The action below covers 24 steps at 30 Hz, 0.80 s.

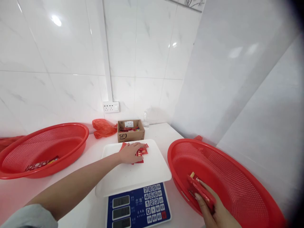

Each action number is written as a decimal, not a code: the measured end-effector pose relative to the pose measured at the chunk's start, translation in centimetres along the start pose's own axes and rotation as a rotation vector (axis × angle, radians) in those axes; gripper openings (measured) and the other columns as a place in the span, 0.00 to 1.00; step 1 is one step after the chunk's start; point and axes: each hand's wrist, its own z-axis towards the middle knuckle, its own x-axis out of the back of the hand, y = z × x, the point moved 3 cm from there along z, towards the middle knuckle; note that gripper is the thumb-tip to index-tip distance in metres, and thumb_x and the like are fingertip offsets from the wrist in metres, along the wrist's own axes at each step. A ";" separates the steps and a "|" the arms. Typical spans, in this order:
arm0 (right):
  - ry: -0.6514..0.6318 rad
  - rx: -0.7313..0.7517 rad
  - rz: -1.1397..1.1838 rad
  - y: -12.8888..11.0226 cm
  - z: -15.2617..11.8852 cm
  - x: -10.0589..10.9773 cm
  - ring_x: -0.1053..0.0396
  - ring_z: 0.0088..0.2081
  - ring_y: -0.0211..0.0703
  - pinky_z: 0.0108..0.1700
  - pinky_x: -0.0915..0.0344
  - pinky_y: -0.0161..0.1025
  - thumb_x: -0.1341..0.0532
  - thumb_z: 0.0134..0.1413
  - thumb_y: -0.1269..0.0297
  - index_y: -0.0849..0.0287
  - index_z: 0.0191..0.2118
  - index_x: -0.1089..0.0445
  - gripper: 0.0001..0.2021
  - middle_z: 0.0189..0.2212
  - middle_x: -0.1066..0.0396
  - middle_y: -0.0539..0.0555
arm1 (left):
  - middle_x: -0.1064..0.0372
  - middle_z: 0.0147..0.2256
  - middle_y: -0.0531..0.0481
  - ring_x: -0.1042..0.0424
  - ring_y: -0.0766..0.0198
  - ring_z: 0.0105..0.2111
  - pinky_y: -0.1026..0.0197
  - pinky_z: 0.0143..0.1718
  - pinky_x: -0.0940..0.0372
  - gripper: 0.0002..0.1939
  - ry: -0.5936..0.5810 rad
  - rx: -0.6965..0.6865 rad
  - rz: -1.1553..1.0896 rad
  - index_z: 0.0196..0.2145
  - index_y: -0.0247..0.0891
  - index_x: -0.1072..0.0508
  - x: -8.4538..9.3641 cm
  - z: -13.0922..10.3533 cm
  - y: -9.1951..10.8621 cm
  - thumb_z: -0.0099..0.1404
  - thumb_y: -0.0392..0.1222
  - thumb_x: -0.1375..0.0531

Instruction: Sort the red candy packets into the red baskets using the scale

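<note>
My left hand [129,153] lies over several small red packets [142,151] on the white pan of a digital scale [147,172]. Its fingers bend around the packets, but whether they grip any is hidden. Over the right red basket [228,164], my right hand [213,202] is closed on a red packet [201,190], held tilted between thumb and fingers. More red wrapping shows just under that packet. Below the pan is the scale's blue panel [137,205], with number keys and three small displays.
At the left stands another red basket [71,158] with a few packets [42,164] in it. Behind the scale are a cardboard box [131,136] holding red packets and a crumpled red plastic bag [104,128]. A socket [111,107] is on the tiled wall.
</note>
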 end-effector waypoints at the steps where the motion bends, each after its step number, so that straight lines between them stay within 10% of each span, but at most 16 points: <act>1: -0.033 0.000 -0.044 -0.1 0.3 0.0 0.24 0.40 0.56 0.31 0.29 0.44 0.56 0.56 0.45 0.56 0.59 0.42 0.31 0.46 0.26 0.60 | 0.46 0.63 0.43 0.45 0.46 0.60 0.40 0.58 0.51 0.33 -0.006 0.018 -0.002 0.61 0.46 0.45 0.0 0.1 0.0 0.61 0.56 0.46; 6: -0.086 0.022 -0.159 -0.8 1.1 -0.1 0.24 0.40 0.57 0.31 0.30 0.46 0.61 0.59 0.48 0.61 0.60 0.44 0.31 0.47 0.27 0.64 | 0.49 0.63 0.32 0.52 0.38 0.62 0.30 0.57 0.61 0.41 0.042 0.062 0.017 0.62 0.38 0.47 -1.4 0.1 0.7 0.59 0.67 0.50; 12: -0.068 0.032 -0.148 -0.8 1.2 -0.7 0.24 0.41 0.57 0.32 0.29 0.47 0.59 0.57 0.50 0.61 0.58 0.42 0.30 0.48 0.27 0.64 | 0.32 0.49 0.40 0.35 0.46 0.51 0.46 0.53 0.45 0.25 0.125 -0.024 0.002 0.50 0.39 0.33 -1.8 0.0 1.6 0.61 0.58 0.45; 24: -0.028 0.032 -0.102 1.4 1.8 -2.3 0.27 0.47 0.60 0.35 0.28 0.49 0.51 0.54 0.47 0.55 0.56 0.38 0.28 0.47 0.26 0.63 | 0.29 0.31 0.51 0.29 0.55 0.33 0.58 0.32 0.37 0.12 0.280 0.060 -0.338 0.35 0.42 0.36 0.2 -0.1 1.1 0.60 0.52 0.42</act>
